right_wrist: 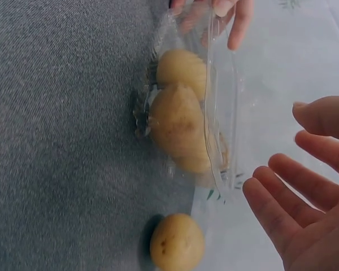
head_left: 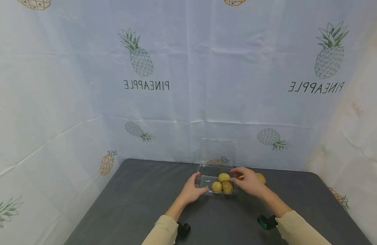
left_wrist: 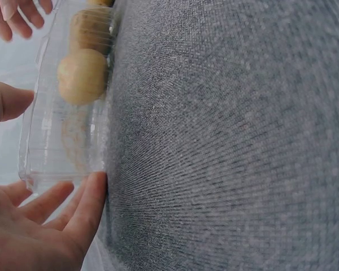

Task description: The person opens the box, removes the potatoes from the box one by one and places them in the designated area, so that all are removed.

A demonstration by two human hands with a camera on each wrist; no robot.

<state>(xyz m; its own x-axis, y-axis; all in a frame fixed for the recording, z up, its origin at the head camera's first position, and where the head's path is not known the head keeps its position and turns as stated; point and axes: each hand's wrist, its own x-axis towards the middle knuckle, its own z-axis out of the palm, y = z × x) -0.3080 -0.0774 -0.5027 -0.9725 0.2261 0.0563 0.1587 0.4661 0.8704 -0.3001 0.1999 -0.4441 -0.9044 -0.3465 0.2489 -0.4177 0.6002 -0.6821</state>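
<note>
A clear plastic container (head_left: 208,178) with its lid (head_left: 217,149) raised stands at the back of the table. Three potatoes lie inside it: one at the back (head_left: 223,177), one front left (left_wrist: 82,77) and one front right (right_wrist: 178,121). My left hand (head_left: 191,190) holds the container's left end, thumb by the front rim and fingers against the end wall (left_wrist: 62,179). Above the right end is my right hand (head_left: 246,180), fingers spread apart and nothing held in the right wrist view (right_wrist: 305,197). Another potato (right_wrist: 178,243) lies outside, to the right of the container.
The dark grey table (head_left: 139,204) runs back to a white cloth (head_left: 188,102) printed with pineapples, which also hangs at both sides. Behind the container, the upright lid overlaps the cloth in the head view.
</note>
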